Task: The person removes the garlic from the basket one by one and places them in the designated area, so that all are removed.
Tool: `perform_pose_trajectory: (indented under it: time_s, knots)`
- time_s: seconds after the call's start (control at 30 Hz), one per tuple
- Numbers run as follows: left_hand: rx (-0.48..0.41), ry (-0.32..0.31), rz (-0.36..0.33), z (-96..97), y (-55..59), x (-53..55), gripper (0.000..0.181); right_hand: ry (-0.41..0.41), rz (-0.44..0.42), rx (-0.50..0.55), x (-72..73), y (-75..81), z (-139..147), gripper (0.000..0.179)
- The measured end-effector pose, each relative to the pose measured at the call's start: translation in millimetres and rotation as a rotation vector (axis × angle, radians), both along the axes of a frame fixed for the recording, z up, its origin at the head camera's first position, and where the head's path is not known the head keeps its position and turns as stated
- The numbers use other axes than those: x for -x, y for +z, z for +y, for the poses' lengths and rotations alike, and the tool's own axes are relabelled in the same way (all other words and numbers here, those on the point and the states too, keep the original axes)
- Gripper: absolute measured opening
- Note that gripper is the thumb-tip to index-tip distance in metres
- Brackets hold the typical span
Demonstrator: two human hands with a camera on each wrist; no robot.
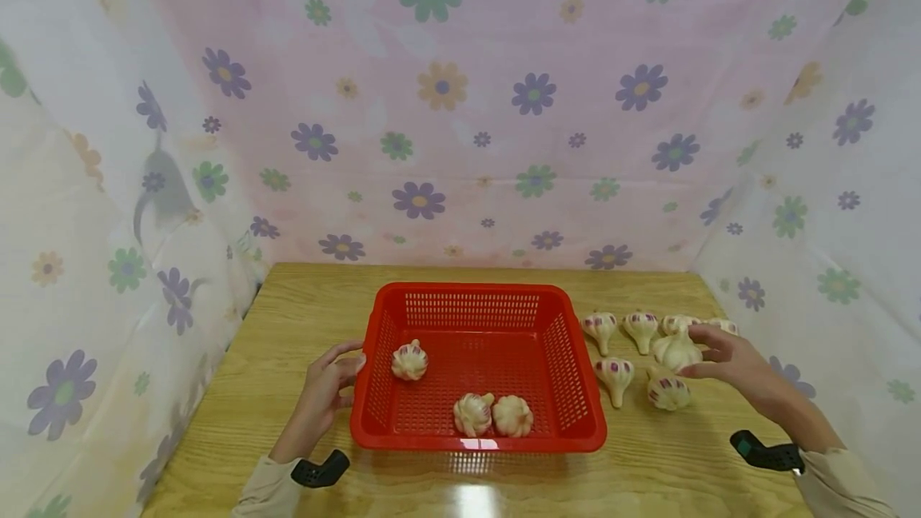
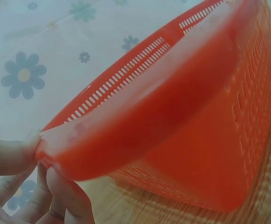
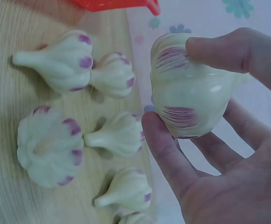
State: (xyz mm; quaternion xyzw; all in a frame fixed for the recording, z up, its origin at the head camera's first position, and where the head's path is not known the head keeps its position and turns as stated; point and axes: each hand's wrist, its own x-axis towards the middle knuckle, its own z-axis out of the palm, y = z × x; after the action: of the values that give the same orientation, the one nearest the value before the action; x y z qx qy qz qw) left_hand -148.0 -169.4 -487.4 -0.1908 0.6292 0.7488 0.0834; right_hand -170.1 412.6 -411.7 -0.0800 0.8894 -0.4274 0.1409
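Observation:
My left hand grips the left rim of a red plastic basket; in the left wrist view its thumb and fingers pinch the rim. Three garlic bulbs lie in the basket: one garlic bulb at the left and a pair near the front wall. Over the right side of the table, my right hand holds another garlic bulb between thumb and fingers, its purple-streaked base facing the right wrist camera. Just below and in front of it lies a loose garlic bulb.
Several more garlic bulbs lie right of the basket, some in a row along the back. The wooden table ends at flowered cloth hanging behind and on both sides.

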Motion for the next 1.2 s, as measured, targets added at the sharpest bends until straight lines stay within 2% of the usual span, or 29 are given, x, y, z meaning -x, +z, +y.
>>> perform_pose_trajectory:
  time_s: [0.23,0.47,0.73,0.87,1.03,1.2]
  knots:
    - [-0.006,-0.001,-0.001,-0.4,-0.2,0.2,0.043,-0.036,-0.078,0.004,-4.1,-10.0,16,0.076]
    - [-0.011,-0.003,-0.001,-0.8,-0.8,0.5,0.044,-0.041,-0.114,-0.021,-7.9,-19.2,34,0.074]
    - [-0.006,-0.008,0.003,-1.0,-1.1,0.1,0.043,-0.071,-0.234,-0.033,-5.7,-27.7,51,0.075]
    - [-0.009,-0.006,0.002,-1.4,-1.1,-0.1,0.042,-0.118,-0.314,-0.034,-2.4,-34.5,59,0.076]
    - [-0.012,-0.002,0.002,-1.7,-2.3,0.2,0.042,-0.166,-0.357,-0.038,-2.6,-43.6,65,0.07]
    - [-0.015,-0.002,0.005,-1.7,-3.0,0.6,0.042,-0.136,-0.407,-0.029,-3.0,-51.1,70,0.064]
